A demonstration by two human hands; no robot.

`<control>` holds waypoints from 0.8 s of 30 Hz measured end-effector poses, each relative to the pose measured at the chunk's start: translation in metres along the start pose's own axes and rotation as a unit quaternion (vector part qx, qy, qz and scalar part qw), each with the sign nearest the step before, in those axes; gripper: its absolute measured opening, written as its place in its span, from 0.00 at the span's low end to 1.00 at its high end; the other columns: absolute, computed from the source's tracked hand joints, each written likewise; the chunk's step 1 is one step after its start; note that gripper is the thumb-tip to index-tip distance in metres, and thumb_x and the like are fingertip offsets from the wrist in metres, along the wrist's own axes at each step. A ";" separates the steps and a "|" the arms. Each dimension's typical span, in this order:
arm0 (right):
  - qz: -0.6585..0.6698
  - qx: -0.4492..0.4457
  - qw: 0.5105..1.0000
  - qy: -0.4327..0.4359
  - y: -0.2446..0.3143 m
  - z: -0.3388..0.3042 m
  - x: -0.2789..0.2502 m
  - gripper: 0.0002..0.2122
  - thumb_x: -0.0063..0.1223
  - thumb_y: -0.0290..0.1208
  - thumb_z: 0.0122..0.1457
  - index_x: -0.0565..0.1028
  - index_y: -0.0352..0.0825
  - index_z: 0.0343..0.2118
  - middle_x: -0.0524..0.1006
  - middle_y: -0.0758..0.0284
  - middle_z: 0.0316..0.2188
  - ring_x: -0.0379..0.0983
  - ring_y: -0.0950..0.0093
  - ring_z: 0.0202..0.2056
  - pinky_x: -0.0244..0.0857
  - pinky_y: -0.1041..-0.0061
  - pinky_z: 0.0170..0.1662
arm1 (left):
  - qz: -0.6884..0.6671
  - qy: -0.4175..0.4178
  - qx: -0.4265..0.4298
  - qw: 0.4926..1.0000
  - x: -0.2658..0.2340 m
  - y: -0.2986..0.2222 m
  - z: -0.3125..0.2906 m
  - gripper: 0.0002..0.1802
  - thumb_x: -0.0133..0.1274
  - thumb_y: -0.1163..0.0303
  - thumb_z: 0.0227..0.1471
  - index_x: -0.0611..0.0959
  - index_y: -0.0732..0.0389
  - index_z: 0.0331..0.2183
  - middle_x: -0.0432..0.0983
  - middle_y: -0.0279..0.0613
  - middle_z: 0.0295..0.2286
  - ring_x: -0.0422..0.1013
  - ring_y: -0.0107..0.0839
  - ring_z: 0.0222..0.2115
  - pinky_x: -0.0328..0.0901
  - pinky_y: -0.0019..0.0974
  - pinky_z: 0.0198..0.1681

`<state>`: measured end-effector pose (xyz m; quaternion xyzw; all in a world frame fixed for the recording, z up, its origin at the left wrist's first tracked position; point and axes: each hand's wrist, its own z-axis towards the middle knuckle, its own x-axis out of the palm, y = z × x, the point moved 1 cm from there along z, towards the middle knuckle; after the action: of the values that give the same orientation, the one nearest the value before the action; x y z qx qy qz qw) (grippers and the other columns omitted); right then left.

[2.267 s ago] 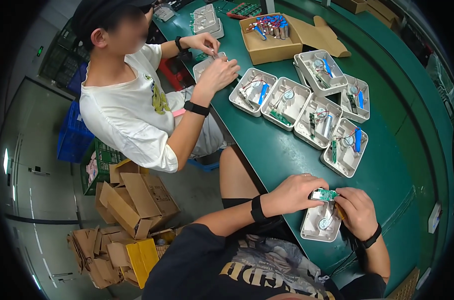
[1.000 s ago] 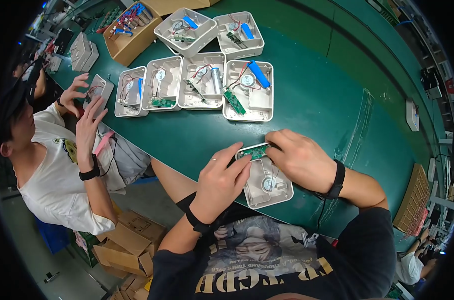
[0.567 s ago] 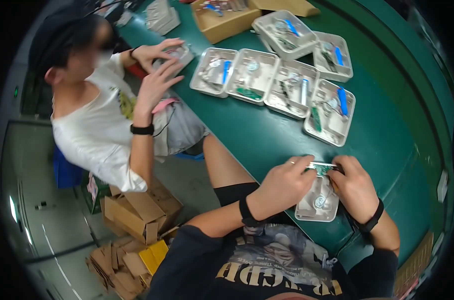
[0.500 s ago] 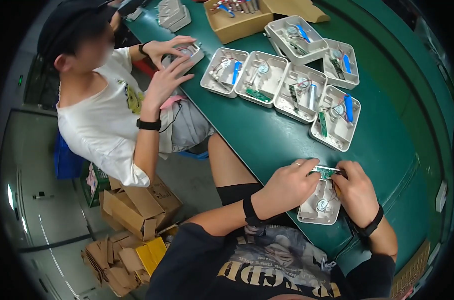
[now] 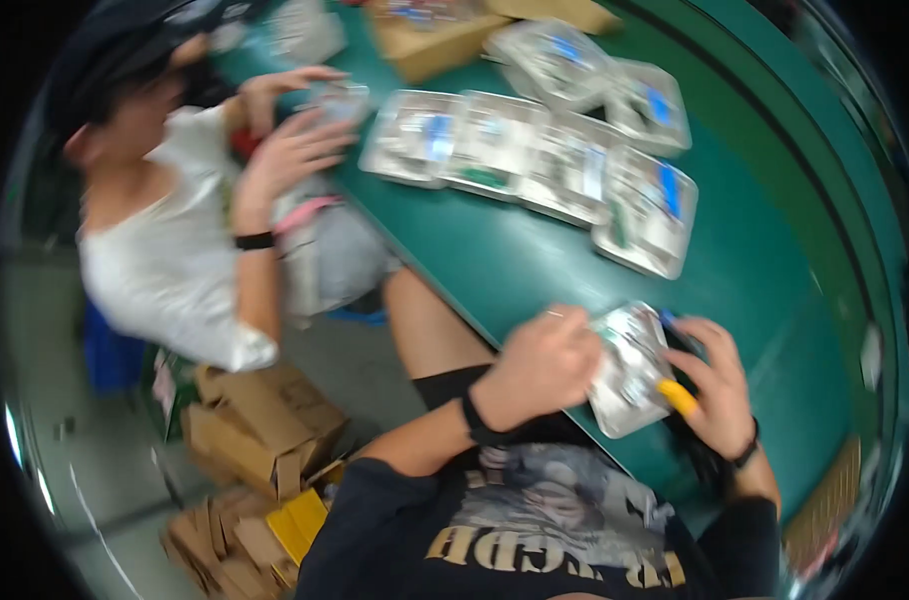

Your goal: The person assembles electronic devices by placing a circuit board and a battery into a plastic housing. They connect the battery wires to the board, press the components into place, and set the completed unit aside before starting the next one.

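At table edge: my left hand and right hand work close together over one tray.
Left hand: fingers closed, seemingly pinching something thin above the tray; blur hides what it is.
Right hand: curled at the tray's right side, a yellow piece under the fingers; grip unclear.
Progress: I judge this tray mid-fill, not finished.
Tray: clear plastic, small parts inside, too smeared to name.
Further out: five more trays in a row, each with blue and green bits.
Beyond: cardboard box; a co-worker handling another tray.
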<state>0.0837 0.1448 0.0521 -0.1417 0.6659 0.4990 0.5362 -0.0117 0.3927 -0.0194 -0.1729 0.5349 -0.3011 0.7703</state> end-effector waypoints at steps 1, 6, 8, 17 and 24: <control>0.001 0.004 1.000 0.000 0.004 -0.003 0.007 0.18 0.70 0.28 0.56 0.82 0.34 0.50 0.74 0.54 0.61 0.69 0.48 0.63 0.65 0.51 0.65 | 0.004 -0.023 -0.010 1.000 -0.001 -0.003 -0.004 0.04 0.66 0.72 0.49 0.86 0.60 0.29 0.75 0.44 0.31 0.76 0.44 0.32 0.72 0.44 0.35; -0.039 -0.031 0.998 -0.039 0.016 -0.001 0.056 0.21 0.68 0.27 0.56 0.80 0.34 0.54 0.70 0.51 0.64 0.67 0.48 0.65 0.64 0.52 0.66 | 0.005 -0.060 -0.043 0.997 -0.003 -0.002 -0.009 0.05 0.67 0.75 0.49 0.87 0.63 0.31 0.75 0.43 0.31 0.75 0.44 0.32 0.71 0.44 0.33; -0.055 -0.009 0.998 -0.039 0.021 -0.003 0.056 0.21 0.68 0.27 0.56 0.80 0.34 0.53 0.70 0.51 0.64 0.66 0.49 0.65 0.64 0.53 0.65 | -0.012 -0.056 -0.035 0.998 0.003 -0.002 -0.005 0.05 0.68 0.76 0.48 0.87 0.63 0.31 0.75 0.43 0.30 0.75 0.44 0.31 0.70 0.44 0.33; -0.050 0.047 0.998 0.012 0.022 0.013 0.039 0.18 0.64 0.25 0.58 0.80 0.32 0.52 0.69 0.51 0.65 0.63 0.47 0.67 0.61 0.53 0.67 | 0.010 -0.057 -0.048 0.997 -0.007 -0.004 -0.006 0.05 0.68 0.77 0.48 0.87 0.63 0.30 0.76 0.44 0.31 0.75 0.44 0.32 0.70 0.44 0.35; -0.061 0.070 0.996 0.013 0.050 0.027 0.042 0.10 0.63 0.24 0.60 0.85 0.29 0.43 0.64 0.49 0.71 0.53 0.41 0.73 0.53 0.50 0.73 | -0.002 -0.078 -0.057 0.995 0.001 0.003 -0.010 0.04 0.66 0.75 0.49 0.85 0.62 0.29 0.74 0.43 0.30 0.74 0.44 0.32 0.71 0.43 0.35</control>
<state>0.0471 0.2040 0.0441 -0.1504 0.6967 0.4155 0.5652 -0.0204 0.3954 -0.0255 -0.2403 0.4893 -0.2578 0.7977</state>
